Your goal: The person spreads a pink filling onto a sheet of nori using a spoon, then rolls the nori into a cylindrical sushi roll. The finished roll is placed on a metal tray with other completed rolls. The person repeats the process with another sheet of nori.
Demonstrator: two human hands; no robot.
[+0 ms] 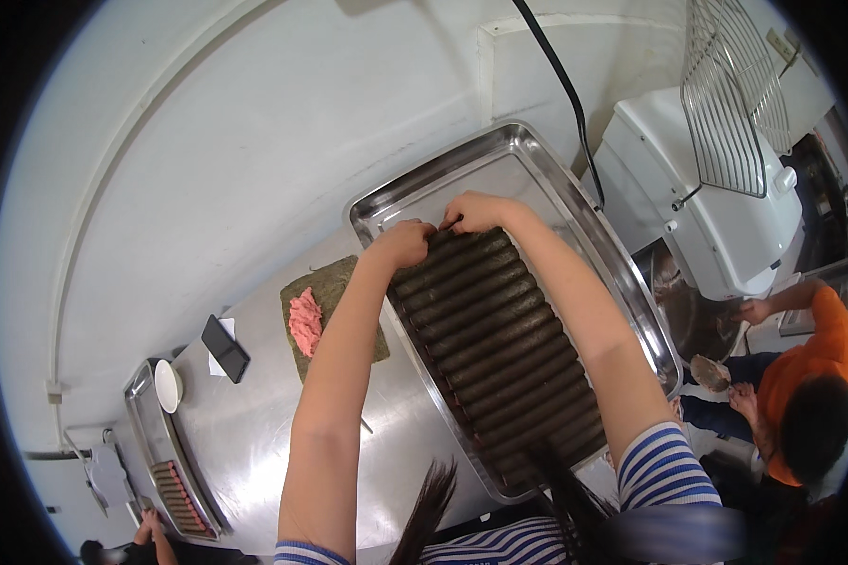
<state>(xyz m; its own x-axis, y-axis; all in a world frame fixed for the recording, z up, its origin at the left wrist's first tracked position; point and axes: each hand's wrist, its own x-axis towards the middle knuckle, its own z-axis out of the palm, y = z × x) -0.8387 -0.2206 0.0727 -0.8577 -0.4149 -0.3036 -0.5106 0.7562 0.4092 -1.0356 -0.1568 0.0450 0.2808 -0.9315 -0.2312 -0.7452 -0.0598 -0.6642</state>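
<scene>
Both hands meet at the far end of a row of dark seaweed rolls [499, 348] lying side by side in a large metal tray [528, 141]. My left hand [405, 243] has its fingers bent and pinched at the farthest roll. Right beside it, my right hand [481, 213] is closed on the same roll, with a small dark bit showing between the hands. My fingers partly cover that roll. To the left of the tray, a flat seaweed sheet [326, 281] carries a mound of pink paste [305, 322]; my left forearm crosses over part of the sheet.
A phone [226, 348], a white bowl [169, 386] and a smaller tray [146, 411] with several rolls stand left on the steel table [254, 452]. Another person's hands [148, 525] are near it. At right are a white machine [674, 179], its wire guard [730, 104] and an orange-shirted person [810, 348].
</scene>
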